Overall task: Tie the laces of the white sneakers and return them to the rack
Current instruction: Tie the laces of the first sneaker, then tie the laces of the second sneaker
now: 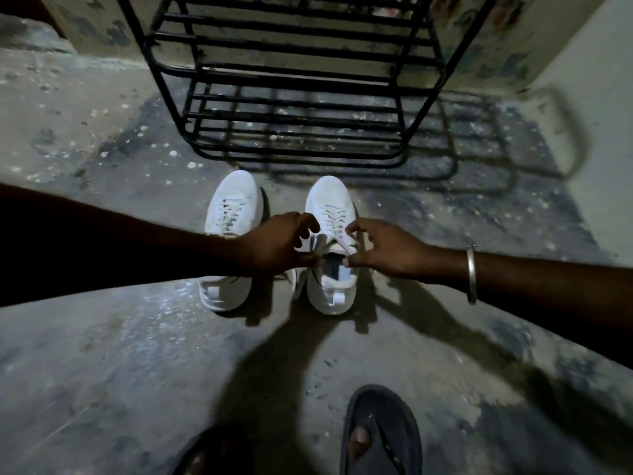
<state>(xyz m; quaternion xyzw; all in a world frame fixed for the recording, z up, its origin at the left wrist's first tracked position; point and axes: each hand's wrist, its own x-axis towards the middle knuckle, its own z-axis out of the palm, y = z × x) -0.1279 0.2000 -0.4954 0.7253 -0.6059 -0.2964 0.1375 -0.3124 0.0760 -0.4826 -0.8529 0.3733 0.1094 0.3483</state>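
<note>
Two white sneakers stand side by side on the concrete floor, toes pointing away from me. The left sneaker (230,214) is partly covered by my left forearm. Over the right sneaker (329,200) both hands meet at the tongue. My left hand (277,245) pinches a lace end (317,243) between thumb and fingers. My right hand (380,248), with a metal bangle on the wrist, pinches the other lace (344,243). The black metal rack (294,97) stands just beyond the toes, with nothing on the shelves I can see.
My two feet in dark sandals (380,437) are at the bottom edge. A wall (589,63) closes the right side and the back behind the rack. Rough stained concrete floor (102,371) lies around the shoes. The light is dim with strong shadows.
</note>
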